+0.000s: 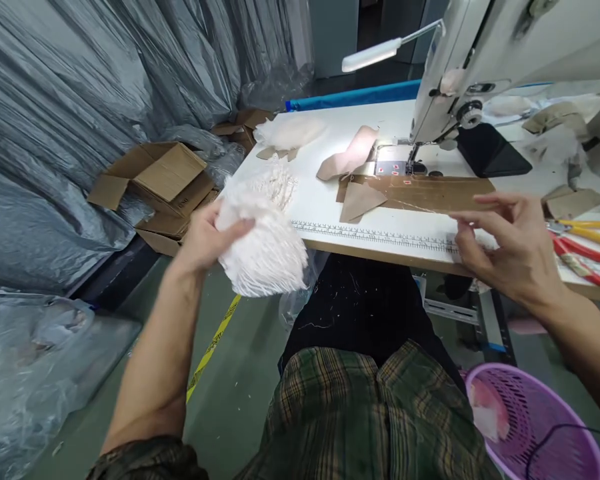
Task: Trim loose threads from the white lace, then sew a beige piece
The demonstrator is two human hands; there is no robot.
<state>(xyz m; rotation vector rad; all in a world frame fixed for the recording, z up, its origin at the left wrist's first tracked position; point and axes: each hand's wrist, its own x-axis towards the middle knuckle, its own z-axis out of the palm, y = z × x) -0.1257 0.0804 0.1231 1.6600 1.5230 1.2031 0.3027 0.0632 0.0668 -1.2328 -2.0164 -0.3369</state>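
My left hand [213,233] grips a bunch of white fringed fabric [267,257] at the table's left front corner, thumb on top. Its fringe hangs over the edge. My right hand [510,243] is above the front of the table, with thumb and index finger pinched together and the other fingers loosely bent. A thin pale thread [420,207] runs to those fingertips across a brown strip [445,193]. Beside the strip lie a beige fabric piece [360,201] and a pinkish one [353,157]. The sewing machine's needle area [414,163] is just behind the strip.
A printed ruler [375,235] runs along the table's front edge. Red-handled [587,263] and yellow-handled tools [593,230] lie at the right. A black flat object [493,150] rests by the machine. Cardboard boxes [165,177] stand left; a purple basket [530,407] stands below right.
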